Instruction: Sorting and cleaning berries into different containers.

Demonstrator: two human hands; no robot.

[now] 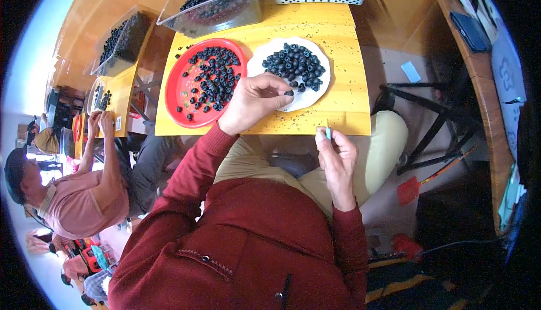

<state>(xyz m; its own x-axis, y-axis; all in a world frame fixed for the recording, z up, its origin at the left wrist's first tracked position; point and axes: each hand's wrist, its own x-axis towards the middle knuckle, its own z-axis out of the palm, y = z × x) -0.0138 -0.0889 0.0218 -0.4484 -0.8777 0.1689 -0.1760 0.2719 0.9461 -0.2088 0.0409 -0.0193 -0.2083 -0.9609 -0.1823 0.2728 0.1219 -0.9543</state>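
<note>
Left grip [253,99] on dark berry [289,92]

No legible lettering, numbers or signs anywhere.

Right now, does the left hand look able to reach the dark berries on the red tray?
Probably yes: the left hand is close to the red tray, and the dark berries there lie uncovered. However, this hand pinches a single berry, so it may need to release that first.
</note>
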